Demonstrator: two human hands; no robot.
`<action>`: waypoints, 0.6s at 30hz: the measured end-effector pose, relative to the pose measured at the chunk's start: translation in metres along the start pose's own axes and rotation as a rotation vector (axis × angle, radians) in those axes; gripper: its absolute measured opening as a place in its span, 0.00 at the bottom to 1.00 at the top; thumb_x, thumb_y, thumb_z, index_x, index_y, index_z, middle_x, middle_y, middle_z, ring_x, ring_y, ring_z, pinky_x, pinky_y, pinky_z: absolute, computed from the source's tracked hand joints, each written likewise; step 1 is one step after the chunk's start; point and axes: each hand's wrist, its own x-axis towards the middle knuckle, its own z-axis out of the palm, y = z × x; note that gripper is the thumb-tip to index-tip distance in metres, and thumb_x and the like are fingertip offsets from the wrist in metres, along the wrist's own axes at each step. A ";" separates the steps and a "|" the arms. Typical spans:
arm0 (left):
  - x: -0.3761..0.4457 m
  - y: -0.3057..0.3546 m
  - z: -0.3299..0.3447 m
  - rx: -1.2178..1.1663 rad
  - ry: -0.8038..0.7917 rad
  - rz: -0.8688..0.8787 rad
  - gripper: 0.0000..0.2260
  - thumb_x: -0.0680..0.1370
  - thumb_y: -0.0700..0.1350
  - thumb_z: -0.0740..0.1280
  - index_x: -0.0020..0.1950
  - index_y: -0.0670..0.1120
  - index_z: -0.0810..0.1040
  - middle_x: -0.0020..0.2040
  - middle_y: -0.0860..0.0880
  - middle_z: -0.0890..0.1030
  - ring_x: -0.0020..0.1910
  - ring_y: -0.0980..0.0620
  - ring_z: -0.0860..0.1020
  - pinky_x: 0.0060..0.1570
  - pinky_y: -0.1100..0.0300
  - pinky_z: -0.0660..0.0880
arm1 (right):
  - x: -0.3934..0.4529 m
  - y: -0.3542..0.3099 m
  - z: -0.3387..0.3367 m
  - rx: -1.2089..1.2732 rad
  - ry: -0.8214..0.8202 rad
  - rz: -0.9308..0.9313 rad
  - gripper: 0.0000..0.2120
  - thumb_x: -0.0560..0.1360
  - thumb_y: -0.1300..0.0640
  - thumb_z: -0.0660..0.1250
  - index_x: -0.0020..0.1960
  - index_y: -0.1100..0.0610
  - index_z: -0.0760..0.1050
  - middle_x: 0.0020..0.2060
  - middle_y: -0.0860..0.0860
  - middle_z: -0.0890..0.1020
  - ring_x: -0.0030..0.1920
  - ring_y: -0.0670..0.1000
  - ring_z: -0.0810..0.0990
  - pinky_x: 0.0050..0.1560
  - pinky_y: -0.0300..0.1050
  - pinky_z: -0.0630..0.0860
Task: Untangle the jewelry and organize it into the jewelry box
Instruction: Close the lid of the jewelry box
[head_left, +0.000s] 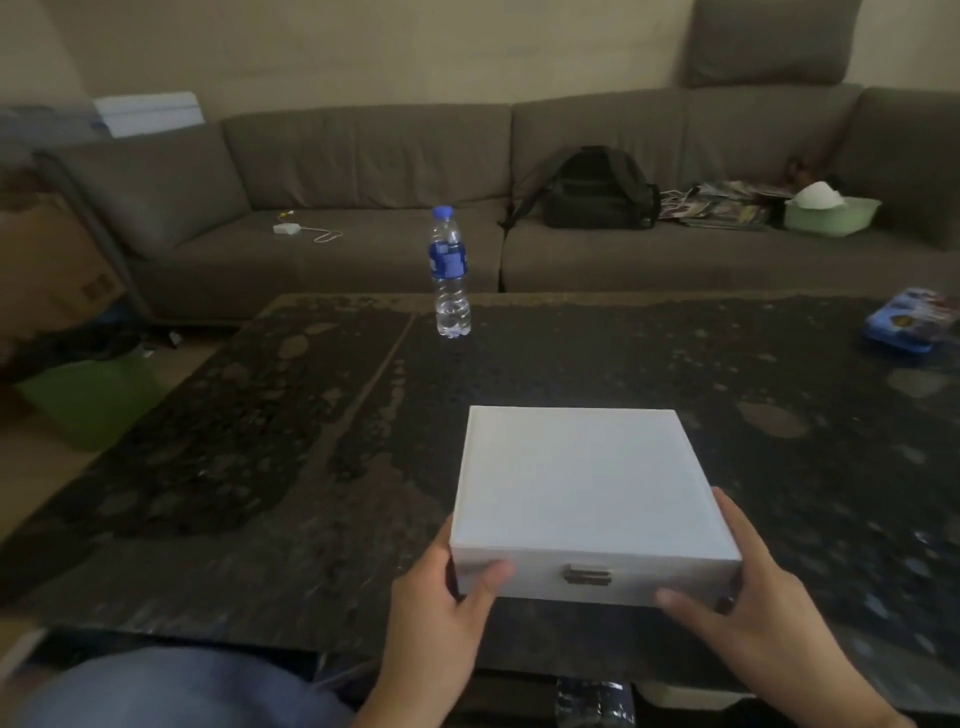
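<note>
No legible text anywhere: blue label on the water bottle (450, 262) too blurred to read; print on the blue package (912, 320) likewise unreadable.

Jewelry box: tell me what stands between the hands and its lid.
Nothing visible does. The left hand and right hand already hold the white jewelry box at its two near corners, thumbs on the front beside the clasp. The lid is shut and bare. No jewelry is in view.

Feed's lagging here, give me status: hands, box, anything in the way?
Left hand and right hand grip the jewelry box by its near corners. Lid closed, clasp facing the person. No jewelry visible. Water bottle stands well beyond.
</note>
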 end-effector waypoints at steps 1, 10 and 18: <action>0.001 -0.001 -0.001 0.033 0.002 0.002 0.21 0.72 0.53 0.74 0.63 0.62 0.73 0.52 0.69 0.79 0.56 0.63 0.79 0.60 0.62 0.77 | 0.000 -0.001 0.001 -0.029 0.012 0.026 0.53 0.65 0.48 0.80 0.78 0.38 0.49 0.61 0.38 0.74 0.63 0.51 0.76 0.64 0.51 0.74; 0.027 -0.009 -0.020 0.024 0.099 0.065 0.24 0.68 0.56 0.77 0.63 0.53 0.81 0.53 0.61 0.84 0.52 0.61 0.82 0.54 0.57 0.81 | 0.008 -0.033 0.022 0.029 0.118 0.068 0.44 0.67 0.58 0.79 0.77 0.46 0.62 0.63 0.55 0.80 0.61 0.59 0.78 0.64 0.57 0.72; 0.078 -0.030 -0.123 0.011 0.183 0.016 0.17 0.70 0.49 0.78 0.58 0.51 0.83 0.52 0.56 0.85 0.53 0.56 0.83 0.52 0.57 0.82 | 0.031 -0.111 0.087 0.004 -0.003 -0.124 0.41 0.70 0.58 0.76 0.77 0.48 0.60 0.65 0.53 0.77 0.60 0.58 0.78 0.60 0.54 0.74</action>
